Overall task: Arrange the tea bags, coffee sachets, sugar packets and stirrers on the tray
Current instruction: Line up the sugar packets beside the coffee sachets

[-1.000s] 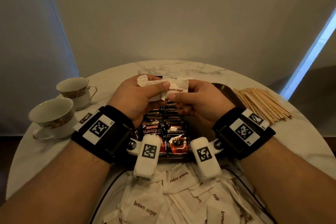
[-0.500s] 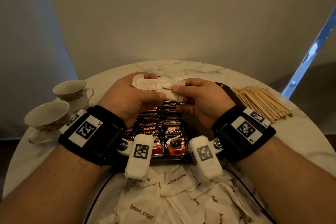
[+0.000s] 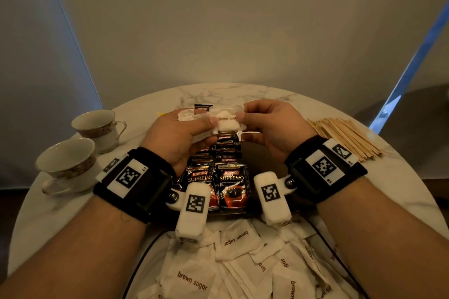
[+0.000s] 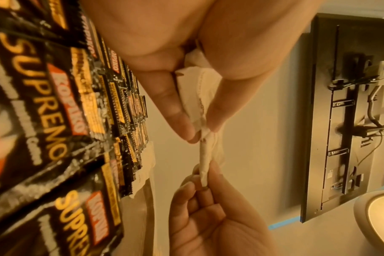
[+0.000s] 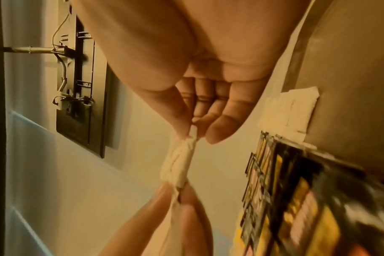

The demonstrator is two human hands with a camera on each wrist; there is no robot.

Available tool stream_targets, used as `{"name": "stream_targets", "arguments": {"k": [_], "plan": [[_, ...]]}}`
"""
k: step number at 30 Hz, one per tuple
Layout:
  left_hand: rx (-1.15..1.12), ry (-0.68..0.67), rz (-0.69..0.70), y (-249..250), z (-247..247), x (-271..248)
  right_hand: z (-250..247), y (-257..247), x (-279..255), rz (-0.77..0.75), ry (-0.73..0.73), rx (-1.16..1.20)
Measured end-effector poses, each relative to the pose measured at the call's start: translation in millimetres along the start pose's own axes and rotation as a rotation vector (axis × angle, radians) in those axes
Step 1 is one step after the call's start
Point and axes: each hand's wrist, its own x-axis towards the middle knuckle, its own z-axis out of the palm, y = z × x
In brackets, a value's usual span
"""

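Note:
Both hands hover over a dark tray (image 3: 263,153) that holds rows of black Kopiko coffee sachets (image 3: 220,177). My left hand (image 3: 211,124) grips a small bunch of white brown sugar packets (image 3: 184,114). One sugar packet (image 3: 227,120) stretches between the hands. Thumb and forefinger of my right hand (image 3: 241,117) pinch its right end. In the left wrist view the left fingertips (image 4: 215,121) squeeze the bunch, with the coffee sachets (image 4: 55,121) beside them. The right wrist view has the right hand (image 5: 192,136) pinching the packet (image 5: 180,166) edge-on.
Several loose sugar packets (image 3: 230,262) lie at the table's near edge. A pile of wooden stirrers (image 3: 345,136) sits right of the tray. Two teacups (image 3: 97,126) (image 3: 68,162) stand at the left. One white packet (image 5: 289,110) lies on the tray past the sachets.
The hands have drawn slightly apart and moved a little farther from me. The right hand has pulled one packet partly out of the left hand's bunch.

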Motion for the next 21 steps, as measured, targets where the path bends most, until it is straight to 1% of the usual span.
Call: {"name": "stream_targets", "arguments": {"k": [3, 5, 6, 8, 10, 14, 19, 21], "plan": [[-0.055, 0.008, -0.006, 2.1, -3.0, 3.0, -16.7, 2.0, 21.2, 0.074, 0.161, -0.072], [-0.099, 0.028, -0.007, 4.6, -6.3, 5.9, -30.7, 10.6, 36.1, 0.184, 0.251, -0.183], [-0.108, 0.037, -0.005, 5.4, -7.8, 6.9, -36.2, 15.3, 41.8, 0.246, 0.267, -0.262], [-0.107, 0.05, 0.006, 7.1, -10.7, 8.2, -43.9, 21.9, 50.0, 0.358, 0.265, -0.394], [-0.111, 0.055, 0.013, 8.8, -12.8, 9.2, -48.0, 24.9, 54.1, 0.413, 0.282, -0.432], [-0.107, 0.047, 0.024, 10.1, -15.0, 10.3, -45.8, 26.2, 58.0, 0.444, 0.291, -0.458], [-0.106, 0.038, 0.027, 11.2, -15.8, 10.2, -37.0, 21.7, 59.2, 0.482, 0.278, -0.566], [-0.111, 0.042, 0.031, 11.5, -16.5, 10.6, -37.4, 21.9, 59.9, 0.491, 0.287, -0.557]]}}
